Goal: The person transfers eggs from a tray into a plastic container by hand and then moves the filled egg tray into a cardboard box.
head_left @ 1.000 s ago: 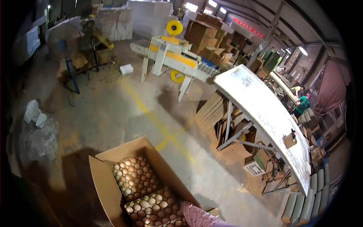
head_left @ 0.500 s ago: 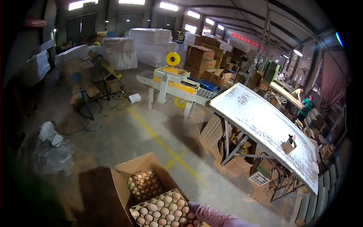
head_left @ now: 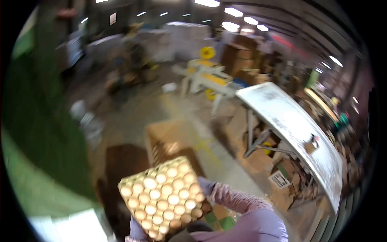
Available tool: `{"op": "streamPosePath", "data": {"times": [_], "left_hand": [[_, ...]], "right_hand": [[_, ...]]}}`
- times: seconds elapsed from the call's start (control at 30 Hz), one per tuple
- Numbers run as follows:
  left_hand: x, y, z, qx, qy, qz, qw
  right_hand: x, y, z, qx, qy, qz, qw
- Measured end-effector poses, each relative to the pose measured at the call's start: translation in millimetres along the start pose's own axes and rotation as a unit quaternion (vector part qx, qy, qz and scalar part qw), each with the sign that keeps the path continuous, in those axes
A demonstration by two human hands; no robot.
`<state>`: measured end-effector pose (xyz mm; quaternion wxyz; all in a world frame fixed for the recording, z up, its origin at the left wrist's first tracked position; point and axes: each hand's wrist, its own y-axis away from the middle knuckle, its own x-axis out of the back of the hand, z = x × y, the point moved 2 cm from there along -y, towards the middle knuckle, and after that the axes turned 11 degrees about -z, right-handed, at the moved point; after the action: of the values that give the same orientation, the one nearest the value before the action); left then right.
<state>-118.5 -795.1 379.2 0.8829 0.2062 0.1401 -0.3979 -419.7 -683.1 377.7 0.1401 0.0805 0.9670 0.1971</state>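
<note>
A pulp tray of eggs (head_left: 162,196), filled with rows of light brown eggs, is held up in front of my body. My right hand (head_left: 207,186), in a greyish-purple glove, grips its right edge. At the lower left edge my left hand (head_left: 138,230) supports the tray, mostly hidden beneath it. The fingers of both hands are largely covered by the tray. Just beyond it stands an open cardboard box (head_left: 167,131), with blurred eggs visible inside.
A large white-topped table (head_left: 282,117) slants along the right, with a small box (head_left: 311,147) on it. A yellow-and-white roller machine (head_left: 207,76) stands farther back. Green surfaces (head_left: 44,121) fill the left side. Cartons (head_left: 238,56) are stacked behind.
The egg tray has come out from over the cardboard box and closer to my body. My left hand has come into view under it. The camera view has swung left.
</note>
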Motion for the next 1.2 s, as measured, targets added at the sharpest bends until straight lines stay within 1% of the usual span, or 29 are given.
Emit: {"op": "streamPosePath", "data": {"times": [0.03,0.07,0.1,0.13,0.17,0.2,0.27,0.3,0.33,0.37,0.4,0.47,0.53,0.57,0.6,0.67,0.73,0.8,0.87,0.93,1.0,1.03,1.07,1.1,1.13,1.17,1.2], "left_hand": [[4,35,-7,-0.016,-0.013,0.011,1.000],[7,69,-15,-0.029,-0.022,0.025,0.999],[14,103,-22,-0.040,-0.028,0.047,0.998],[25,144,-40,-0.012,0.209,0.108,0.972],[32,181,-44,0.024,0.245,0.195,0.949],[57,209,-91,0.010,0.208,0.233,0.950],[69,267,-106,0.023,0.205,0.322,0.924],[59,298,-85,-0.016,0.315,0.312,0.896],[42,317,-80,-0.072,0.337,0.303,0.888],[16,324,-61,-0.080,0.374,0.308,0.871],[7,333,-58,-0.084,0.406,0.304,0.858],[-15,340,-53,-0.078,0.349,0.320,0.877],[-29,337,-65,-0.177,0.341,0.317,0.867],[-40,338,-68,-0.182,0.449,0.265,0.834],[-24,386,-76,-0.204,0.494,0.222,0.815],[-19,382,-87,-0.231,0.426,0.308,0.818],[-2,387,-91,-0.255,0.435,0.315,0.804],[11,398,-90,-0.305,0.422,0.328,0.788],[19,421,-88,-0.321,0.428,0.372,0.759],[21,448,-89,-0.356,0.385,0.394,0.755],[17,480,-105,-0.388,0.380,0.445,0.712],[12,506,-131,-0.197,-0.016,0.626,0.754],[-10,540,-127,-0.284,0.179,0.596,0.730],[-29,569,-116,-0.363,0.355,0.528,0.680],[-39,592,-124,-0.358,0.368,0.552,0.657],[-51,613,-134,-0.351,0.381,0.573,0.634],[-66,637,-135,-0.346,0.378,0.589,0.625]], "right_hand": [[2,8,24,-0.084,0.080,-0.054,0.992],[40,-28,126,0.288,0.288,-0.253,0.877],[-22,-11,90,0.199,0.239,-0.282,0.908],[-87,9,48,0.107,0.188,-0.295,0.931],[-103,9,72,-0.094,-0.054,-0.305,0.946],[-139,5,89,-0.153,-0.029,-0.383,0.911],[-191,-14,117,-0.097,-0.055,-0.253,0.961],[-198,-21,117,-0.043,0.053,-0.316,0.946],[-207,-29,117,0.024,0.154,-0.363,0.918],[-203,-26,98,-0.001,0.146,-0.373,0.916],[-217,-20,90,-0.053,0.101,-0.380,0.918],[-231,-6,70,-0.100,0.078,-0.399,0.908],[-236,1,57,-0.119,0.081,-0.431,0.891],[-244,1,51,-0.127,0.089,-0.442,0.884],[-298,36,34,-0.135,0.135,-0.441,0.877],[-319,26,31,-0.151,0.144,-0.467,0.859],[-358,17,24,-0.168,0.148,-0.499,0.837],[-405,14,19,-0.193,0.147,-0.535,0.809],[-443,2,26,-0.252,0.109,-0.567,0.776],[-475,-16,50,-0.261,0.111,-0.596,0.751],[-528,31,60,-0.251,0.152,-0.621,0.726],[-543,30,77,-0.314,0.149,-0.642,0.683],[-575,60,97,-0.178,0.295,-0.724,0.598],[-584,52,130,-0.080,0.374,-0.783,0.492],[-600,82,147,-0.360,0.189,-0.707,0.579],[-612,95,175,-0.110,0.324,-0.831,0.439],[-619,110,207,-0.422,0.126,-0.734,0.516]]}}
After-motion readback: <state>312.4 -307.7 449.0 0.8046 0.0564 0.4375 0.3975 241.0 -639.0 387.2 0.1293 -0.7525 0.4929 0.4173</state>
